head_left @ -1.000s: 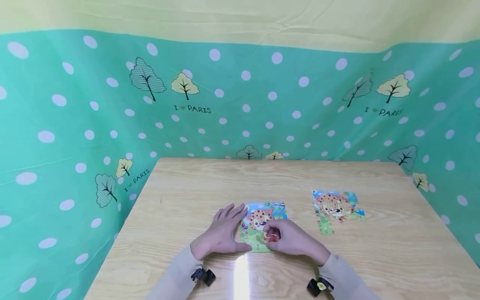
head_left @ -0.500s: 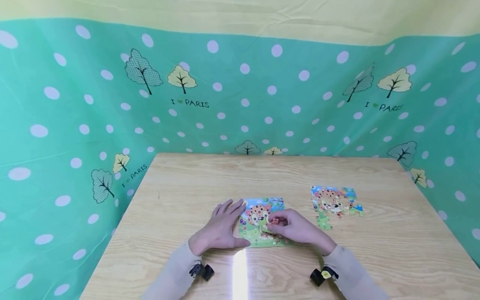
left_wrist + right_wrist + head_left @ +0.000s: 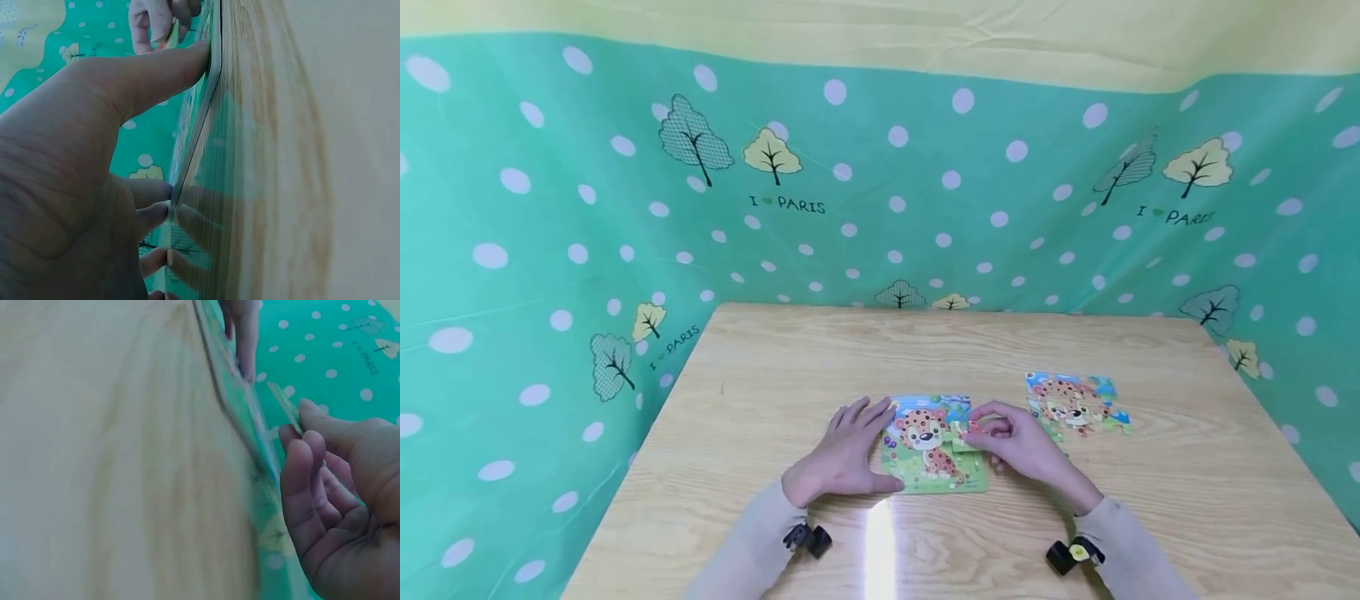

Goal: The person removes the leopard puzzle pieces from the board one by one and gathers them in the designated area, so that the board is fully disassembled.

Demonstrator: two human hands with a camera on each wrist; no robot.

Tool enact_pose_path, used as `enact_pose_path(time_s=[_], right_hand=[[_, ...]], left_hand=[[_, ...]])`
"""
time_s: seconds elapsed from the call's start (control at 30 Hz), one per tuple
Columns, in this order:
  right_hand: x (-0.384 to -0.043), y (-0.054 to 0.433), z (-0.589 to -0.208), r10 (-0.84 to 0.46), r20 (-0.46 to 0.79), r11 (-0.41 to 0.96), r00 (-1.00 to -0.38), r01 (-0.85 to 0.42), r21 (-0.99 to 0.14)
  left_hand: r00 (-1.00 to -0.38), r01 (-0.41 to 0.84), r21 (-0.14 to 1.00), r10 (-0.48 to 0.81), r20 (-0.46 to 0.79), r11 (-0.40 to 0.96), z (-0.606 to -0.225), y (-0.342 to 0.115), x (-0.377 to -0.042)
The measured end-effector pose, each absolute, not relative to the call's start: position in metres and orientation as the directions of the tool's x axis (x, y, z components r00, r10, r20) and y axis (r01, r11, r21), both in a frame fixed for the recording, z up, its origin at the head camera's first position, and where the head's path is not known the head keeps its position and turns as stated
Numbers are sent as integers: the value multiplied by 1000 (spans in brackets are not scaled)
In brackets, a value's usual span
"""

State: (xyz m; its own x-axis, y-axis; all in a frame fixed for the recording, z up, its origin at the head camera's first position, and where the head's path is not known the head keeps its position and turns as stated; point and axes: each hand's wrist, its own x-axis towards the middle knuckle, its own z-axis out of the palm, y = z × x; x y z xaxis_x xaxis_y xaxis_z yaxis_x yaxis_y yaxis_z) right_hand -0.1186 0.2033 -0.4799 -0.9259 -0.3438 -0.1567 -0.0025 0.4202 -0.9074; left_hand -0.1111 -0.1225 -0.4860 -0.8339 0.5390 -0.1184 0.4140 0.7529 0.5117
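A square puzzle board (image 3: 917,468) with a printed spotted leopard cub lies on the table. My left hand (image 3: 850,454) rests at its left side, fingers spread along the upper left edge and thumb on the lower left corner. In the left wrist view, that thumb (image 3: 162,75) presses on the board's rim. Over the board's right edge, my right hand (image 3: 1030,450) pinches a green and red puzzle piece (image 3: 962,437) between thumb and fingers. The right wrist view has this thin piece (image 3: 286,407) tilted up, apart from the board.
To the right lies a group of joined puzzle pieces (image 3: 1071,404) with a leopard face and uneven edges; my right hand partly hides its lower left. The wooden table (image 3: 790,354) meets a green dotted cloth (image 3: 917,208) behind and at both sides.
My right hand has moved right, from over the leopard's body to the board's right edge, carrying the puzzle piece. The leopard's body now shows. My left hand has stayed in place.
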Motion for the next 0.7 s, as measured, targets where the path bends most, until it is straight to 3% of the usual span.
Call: enact_pose_path(time_s=[0.47,0.7], right_hand=[[-107,248,-478,-314,-105,359,-943,-16,-933],[-100,265,-475,-244,-129,353,-961,36,-935]], left_hand=[[-837,409,513,534,-118,754,-486,-121,-111],[-836,413,517,538,-111,750,-487,-121,-111]])
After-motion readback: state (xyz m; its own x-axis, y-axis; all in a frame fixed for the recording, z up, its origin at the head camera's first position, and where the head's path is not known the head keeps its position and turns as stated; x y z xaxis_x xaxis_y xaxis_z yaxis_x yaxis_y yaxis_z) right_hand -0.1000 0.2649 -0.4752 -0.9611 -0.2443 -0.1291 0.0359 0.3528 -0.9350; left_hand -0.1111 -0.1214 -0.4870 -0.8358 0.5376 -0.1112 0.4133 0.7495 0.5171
